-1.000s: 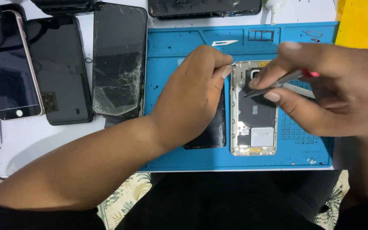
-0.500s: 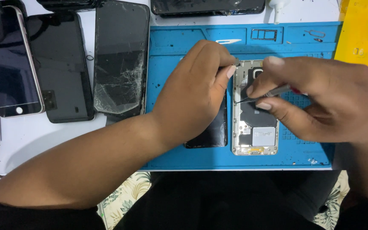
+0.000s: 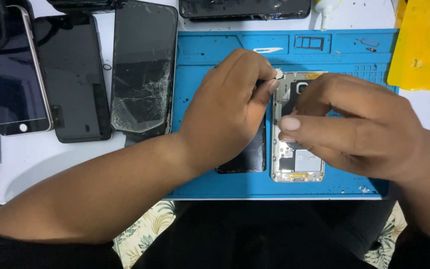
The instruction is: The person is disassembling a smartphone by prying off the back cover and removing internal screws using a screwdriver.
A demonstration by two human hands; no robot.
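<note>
Two hands of ours work over a blue repair mat (image 3: 215, 55) that covers the white table (image 3: 51, 159). To its left lie three phones side by side: a cracked phone (image 3: 143, 69) just beside the mat, a black phone (image 3: 70, 74), then a silver-edged phone (image 3: 6, 69). A yellow sheet (image 3: 424, 42) rests at the mat's upper right. On the mat lies an opened phone frame (image 3: 297, 167), bare insides up, with a dark panel (image 3: 247, 157) touching its left edge. Our right hand (image 3: 354, 124) covers the frame's upper half, fingers curled together; whether it grips anything we cannot tell. Our left hand (image 3: 227, 107) rests by the frame's top left corner, thumb and forefinger pinched on a small pale part (image 3: 278, 73)
</note>
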